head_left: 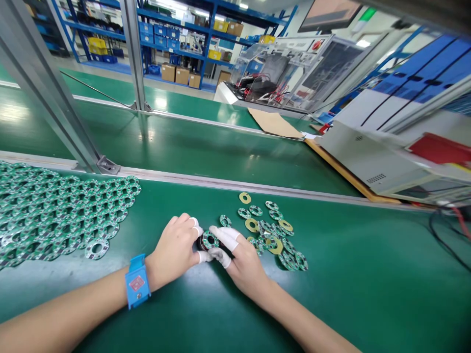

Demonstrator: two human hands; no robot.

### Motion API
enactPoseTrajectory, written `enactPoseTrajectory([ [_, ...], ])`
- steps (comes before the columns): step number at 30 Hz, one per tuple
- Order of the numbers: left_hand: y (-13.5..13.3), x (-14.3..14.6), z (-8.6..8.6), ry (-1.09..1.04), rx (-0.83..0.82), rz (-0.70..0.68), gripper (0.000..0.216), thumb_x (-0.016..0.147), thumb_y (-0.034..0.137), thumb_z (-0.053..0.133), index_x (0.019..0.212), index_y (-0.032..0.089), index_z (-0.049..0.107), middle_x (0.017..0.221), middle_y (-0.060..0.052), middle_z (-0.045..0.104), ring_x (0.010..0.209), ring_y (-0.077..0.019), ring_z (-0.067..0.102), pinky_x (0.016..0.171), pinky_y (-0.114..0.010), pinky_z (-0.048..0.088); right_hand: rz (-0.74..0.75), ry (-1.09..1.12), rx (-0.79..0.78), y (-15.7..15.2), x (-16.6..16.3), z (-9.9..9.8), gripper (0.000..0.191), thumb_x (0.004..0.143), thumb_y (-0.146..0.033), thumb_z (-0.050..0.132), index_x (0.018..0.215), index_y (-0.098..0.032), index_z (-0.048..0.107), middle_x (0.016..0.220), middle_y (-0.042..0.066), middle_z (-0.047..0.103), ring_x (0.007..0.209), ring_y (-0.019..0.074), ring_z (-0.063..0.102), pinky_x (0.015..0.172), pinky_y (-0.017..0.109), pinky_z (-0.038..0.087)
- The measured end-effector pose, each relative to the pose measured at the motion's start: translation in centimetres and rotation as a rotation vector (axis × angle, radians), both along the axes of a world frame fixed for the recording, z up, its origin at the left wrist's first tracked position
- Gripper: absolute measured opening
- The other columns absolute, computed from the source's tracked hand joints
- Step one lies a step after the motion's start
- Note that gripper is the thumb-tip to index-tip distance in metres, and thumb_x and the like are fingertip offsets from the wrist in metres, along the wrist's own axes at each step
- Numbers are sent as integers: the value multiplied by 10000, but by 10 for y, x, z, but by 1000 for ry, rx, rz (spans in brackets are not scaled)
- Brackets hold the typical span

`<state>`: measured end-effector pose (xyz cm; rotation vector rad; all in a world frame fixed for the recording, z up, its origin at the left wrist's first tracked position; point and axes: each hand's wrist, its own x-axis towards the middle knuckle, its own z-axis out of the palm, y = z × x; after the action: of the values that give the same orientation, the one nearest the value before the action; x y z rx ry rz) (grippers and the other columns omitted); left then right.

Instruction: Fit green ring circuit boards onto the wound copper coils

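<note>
Between my two hands, low over the bench, is a green ring-shaped circuit board (210, 245) seated on a dark round part that is mostly hidden by my fingers. My left hand (175, 242) is closed round the left side of the dark part, thumb toward me. From the right, my right hand (245, 264) pinches the ring board with thumb and fingers. White finger cots cover several fingertips, and a blue wrist strap (138, 282) circles my left wrist. Just right of my hands lies a loose scatter of ring boards (289, 260), some showing a yellow face (251, 225).
Rows of ring boards (97, 249) cover the green bench (206, 314) at left. Beyond them rises a metal frame post (66, 93). A metal rail (221, 184) runs along the bench's far side. Cardboard (275, 123) and a pale equipment cabinet (362, 154) stand farther back, with cables at right.
</note>
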<state>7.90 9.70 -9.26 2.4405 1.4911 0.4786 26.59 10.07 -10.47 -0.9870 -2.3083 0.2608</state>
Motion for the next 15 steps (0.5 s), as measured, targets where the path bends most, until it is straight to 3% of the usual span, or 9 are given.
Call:
enactPoseTrajectory([
  [15, 1, 0, 1, -7, -13, -1, 298, 768, 451, 639, 757, 156, 593, 826, -49, 580, 825, -219, 475, 677, -334, 333, -39, 63, -53, 2, 0, -4, 381, 925, -427, 421, 1160, -193, 608, 985, 122, 673, 874, 230, 637, 721, 353, 550],
])
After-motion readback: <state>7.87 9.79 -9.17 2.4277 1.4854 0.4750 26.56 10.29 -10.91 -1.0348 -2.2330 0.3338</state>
